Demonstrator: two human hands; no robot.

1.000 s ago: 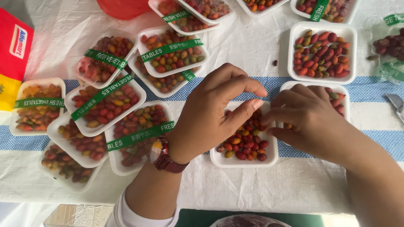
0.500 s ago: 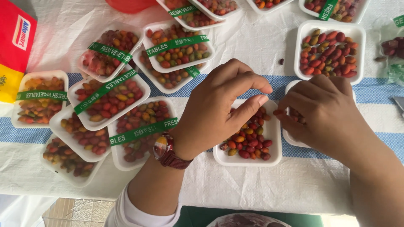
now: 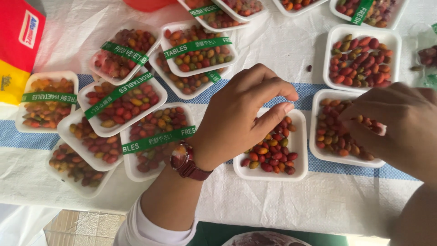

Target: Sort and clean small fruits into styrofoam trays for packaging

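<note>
My left hand [image 3: 236, 118] hovers over a white foam tray [image 3: 301, 136] of small red, green and yellow oval fruits [image 3: 271, 157]. Its thumb and index finger are curled and slightly apart, and I see nothing between them. A dark red wristwatch [image 3: 184, 161] sits on that wrist. My right hand [image 3: 400, 123] is over the neighbouring white tray [image 3: 315, 136] to the right. Its fingers bend down among that tray's fruits [image 3: 332, 132], and the fingertips are hidden.
Several wrapped trays banded with green tape [image 3: 120, 107] are piled on the left of the white cloth. Another open tray of fruits [image 3: 362, 59] stands at the upper right. A red and yellow bag [image 3: 18, 41] lies at the far left. One loose fruit [image 3: 309, 68] lies on the cloth.
My right hand has moved rightwards from the middle tray to the right-hand tray. My left hand has stayed over the middle tray, its fingers opening a little.
</note>
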